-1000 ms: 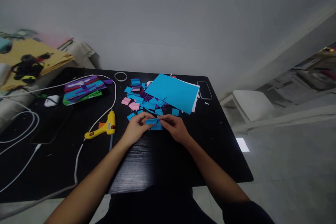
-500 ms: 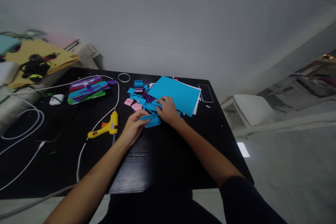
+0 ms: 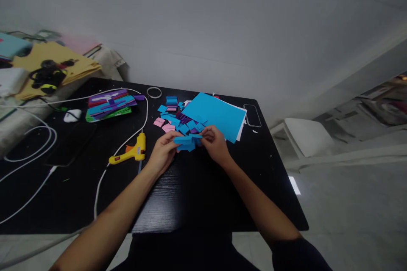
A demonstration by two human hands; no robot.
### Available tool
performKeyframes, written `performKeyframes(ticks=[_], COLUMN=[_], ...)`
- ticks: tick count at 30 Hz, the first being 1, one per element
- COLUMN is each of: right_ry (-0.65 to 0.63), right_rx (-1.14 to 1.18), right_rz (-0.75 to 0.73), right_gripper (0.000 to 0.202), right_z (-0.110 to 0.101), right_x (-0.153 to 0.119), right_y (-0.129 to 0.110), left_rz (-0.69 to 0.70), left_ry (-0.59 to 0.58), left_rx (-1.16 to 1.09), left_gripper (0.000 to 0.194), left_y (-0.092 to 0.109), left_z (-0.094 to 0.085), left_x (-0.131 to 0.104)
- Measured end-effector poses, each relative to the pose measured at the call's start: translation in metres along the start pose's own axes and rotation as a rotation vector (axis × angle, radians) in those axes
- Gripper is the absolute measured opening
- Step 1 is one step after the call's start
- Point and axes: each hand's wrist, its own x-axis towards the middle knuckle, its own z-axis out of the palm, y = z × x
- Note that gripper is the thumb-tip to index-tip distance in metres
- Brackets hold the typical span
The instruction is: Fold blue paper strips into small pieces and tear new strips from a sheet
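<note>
Between thumb and fingers, my left hand (image 3: pixel 163 150) grips a bundle of blue paper pieces (image 3: pixel 185 143) above the black table. My right hand (image 3: pixel 216 144) pinches a small blue paper piece (image 3: pixel 196 136) at the bundle's right end. Just beyond both hands lies a loose heap of blue paper pieces (image 3: pixel 182 128), with some purple ones among them. Two pink paper pieces (image 3: pixel 168 128) rest at its left side. A large blue sheet (image 3: pixel 216 112) lies over white paper, behind my right hand.
A yellow glue gun (image 3: pixel 132 151) lies left of my left hand, beside a white cable (image 3: pixel 98 186). Farther left are a stack of coloured paper (image 3: pixel 111 105), a white earbud case (image 3: pixel 72 115) and a dark phone (image 3: pixel 70 146). A clear phone case (image 3: pixel 252 115) sits at the back right.
My right hand has come back from the heap toward me and now pinches a blue piece against the bundle. My left hand still holds the bundle, slightly raised and turned.
</note>
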Motion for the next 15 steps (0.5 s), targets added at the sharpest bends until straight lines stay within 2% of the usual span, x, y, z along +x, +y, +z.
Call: performKeyframes(ticks=[4, 12, 15], right_ry=[0.053, 0.219, 0.242], right_rx=[0.183, 0.268, 0.341], right_rz=[0.154, 0.216, 0.245], right_gripper=[0.037, 0.039, 0.04], right_z=[-0.005, -0.004, -0.002], right_x=[-0.019, -0.03, -0.03], right_y=[0.002, -0.006, -0.008], left_rz=[0.015, 0.021, 0.0], left_ry=[0.0, -0.055, -0.077], left_rx=[0.044, 0.25, 0.303], left_gripper=[0.024, 0.023, 0.023], left_y=[-0.003, -0.013, -0.014], left_z=[0.0, -0.003, -0.003], left_x=[0.001, 0.002, 0.003])
